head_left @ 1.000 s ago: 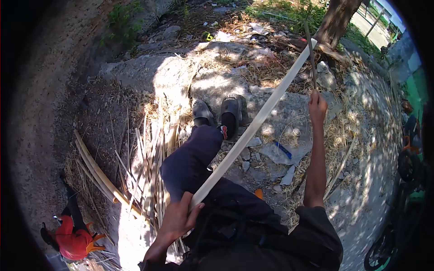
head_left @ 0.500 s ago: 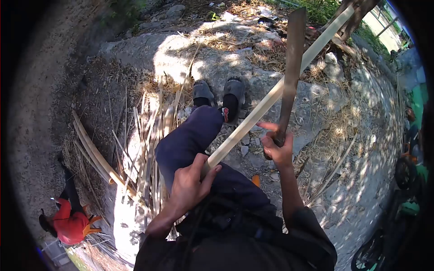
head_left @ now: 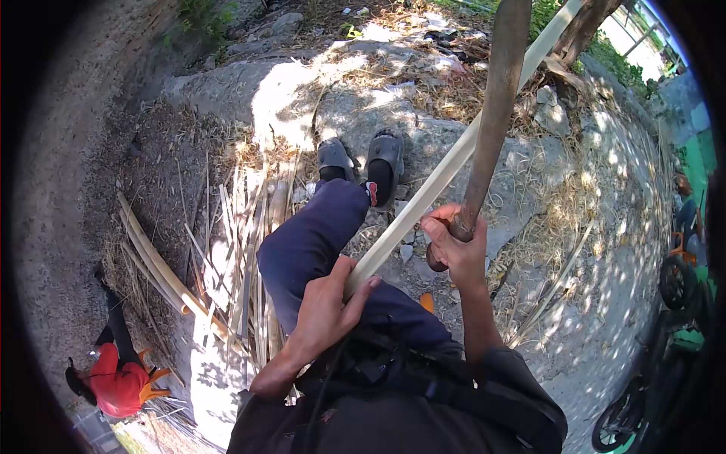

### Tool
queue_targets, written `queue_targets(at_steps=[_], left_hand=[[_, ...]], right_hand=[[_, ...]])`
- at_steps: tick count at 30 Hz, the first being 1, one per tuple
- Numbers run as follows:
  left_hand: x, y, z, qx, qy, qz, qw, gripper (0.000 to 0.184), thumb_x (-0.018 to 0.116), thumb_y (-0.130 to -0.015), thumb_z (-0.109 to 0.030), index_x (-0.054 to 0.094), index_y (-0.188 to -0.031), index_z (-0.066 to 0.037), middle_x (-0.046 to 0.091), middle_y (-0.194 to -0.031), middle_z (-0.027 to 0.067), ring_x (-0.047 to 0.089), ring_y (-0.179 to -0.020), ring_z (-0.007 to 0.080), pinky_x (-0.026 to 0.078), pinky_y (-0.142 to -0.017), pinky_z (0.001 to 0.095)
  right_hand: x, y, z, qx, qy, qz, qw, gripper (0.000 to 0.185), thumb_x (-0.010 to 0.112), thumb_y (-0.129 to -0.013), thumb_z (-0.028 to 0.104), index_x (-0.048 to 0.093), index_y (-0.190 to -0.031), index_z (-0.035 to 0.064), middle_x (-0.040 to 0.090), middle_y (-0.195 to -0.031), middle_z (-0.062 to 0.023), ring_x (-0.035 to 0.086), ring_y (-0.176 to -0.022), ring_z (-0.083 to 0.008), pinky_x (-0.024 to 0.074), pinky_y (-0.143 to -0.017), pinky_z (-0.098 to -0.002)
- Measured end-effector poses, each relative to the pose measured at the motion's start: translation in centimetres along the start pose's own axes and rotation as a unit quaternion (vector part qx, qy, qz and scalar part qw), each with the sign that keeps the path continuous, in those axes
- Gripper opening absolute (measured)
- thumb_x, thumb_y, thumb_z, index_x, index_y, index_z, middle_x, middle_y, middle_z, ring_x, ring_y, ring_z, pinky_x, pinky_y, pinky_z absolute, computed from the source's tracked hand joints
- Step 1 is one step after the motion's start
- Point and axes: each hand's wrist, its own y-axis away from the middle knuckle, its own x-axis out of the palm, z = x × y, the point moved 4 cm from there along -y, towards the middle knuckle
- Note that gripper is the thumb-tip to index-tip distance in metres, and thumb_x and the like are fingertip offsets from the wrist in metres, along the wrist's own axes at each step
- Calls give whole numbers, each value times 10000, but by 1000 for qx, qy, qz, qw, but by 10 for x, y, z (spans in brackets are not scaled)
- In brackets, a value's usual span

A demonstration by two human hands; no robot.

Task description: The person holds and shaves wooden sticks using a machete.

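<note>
A long pale strip slants from my lap up to the tree at the upper right. My left hand is closed around its lower end. My right hand grips the handle of a long dark blade, which points up and crosses in front of the strip. The fingers of that hand are close to the strip's edge; whether they touch it I cannot tell. Below the strip's lower part are my legs in dark trousers.
Several split strips lie on the ground left of my legs, beside curved poles. At the lower left sits a person in red. A tree trunk and rocks are at the upper right; motorbikes stand at the right edge.
From far up the strip, my right hand has come down near my left hand with the blade. The blade now appears larger and closer. My left hand still holds the strip's lower end.
</note>
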Motion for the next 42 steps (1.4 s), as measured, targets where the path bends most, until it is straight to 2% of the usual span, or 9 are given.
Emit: queue_targets(at_steps=[9, 11, 12, 18, 22, 27, 29, 35, 42], left_hand=[[1, -1, 0, -19, 8, 12, 1000, 260, 731, -999, -203, 568, -1090, -22, 625, -685, 201, 672, -616, 410, 470, -547, 440], [-3, -1, -3, -10, 30, -37, 999, 240, 743, -1000, -199, 600, -1026, -8, 594, -634, 110, 562, -547, 154, 418, -536, 336], [-4, -2, -4, -11, 30, -37, 999, 240, 743, -1000, -199, 600, -1026, -8, 594, -634, 110, 562, -547, 154, 418, -536, 336], [-9, -9, -4, -13, 92, 3, 996, 211, 697, -1026, -178, 576, -992, -9, 459, -612, 41, 400, -565, 96, 315, -527, 309], [-7, -8, -5, -22, 169, 54, 984, 242, 598, -1074, -215, 538, -957, -12, 395, -640, 16, 351, -593, 101, 296, -551, 318], [-8, -12, -4, -23, 190, 86, 978, 309, 494, -1113, -291, 523, -978, -15, 410, -671, 4, 367, -625, 107, 310, -572, 317], [-7, -12, 0, -36, 172, 114, 978, 238, 514, -1108, -227, 502, -1046, 2, 444, -683, 173, 460, -615, 334, 372, -621, 429], [-10, -16, -5, -35, 166, 112, 979, 198, 518, -1106, -178, 491, -1032, 3, 443, -666, 188, 438, -602, 369, 379, -607, 455], [-16, -18, -4, -37, 122, 91, 988, 180, 526, -1107, -184, 523, -1082, -6, 483, -660, 202, 516, -617, 417, 402, -619, 476]], right_hand=[[-4, -5, -1, 0, -6, -13, 1000, 106, 748, -951, 64, 682, -1009, 4, 595, -665, 40, 469, -475, -4, 315, -420, -223], [-9, -7, 0, -8, -26, -24, 999, 84, 739, -936, 23, 670, -981, 10, 585, -667, 47, 475, -487, -3, 319, -428, -222], [-8, -7, 1, -8, -27, -23, 999, 84, 739, -936, 23, 670, -981, 10, 585, -667, 47, 475, -487, -3, 319, -428, -222], [-5, -8, -5, -23, -181, 174, 968, 542, 458, -1084, 549, 481, -1177, 15, 408, -557, -18, 303, -384, -62, 295, -374, -227], [-6, -3, -4, 10, -197, 259, 945, 673, 410, -1004, 778, 362, -1081, 112, 385, -531, -20, 300, -328, -70, 278, -308, -237], [-13, 2, -3, 36, -199, 292, 935, 661, 472, -1047, 673, 482, -1147, 19, 507, -645, -95, 403, -410, -111, 348, -371, -262], [-15, 2, -2, 40, -182, 301, 935, 668, 480, -1049, 661, 500, -1148, 1, 555, -686, -133, 459, -430, -132, 373, -380, -273], [-22, -5, 6, 17, -110, 280, 953, 611, 514, -1081, 561, 551, -1149, -44, 660, -765, -191, 611, -522, -193, 460, -438, -296], [-2, -9, 40, 39, -62, 245, 967, 689, 433, -1127, 404, 174, -1635, 18, 653, -730, -233, 580, -474, -194, 464, -419, -294]])
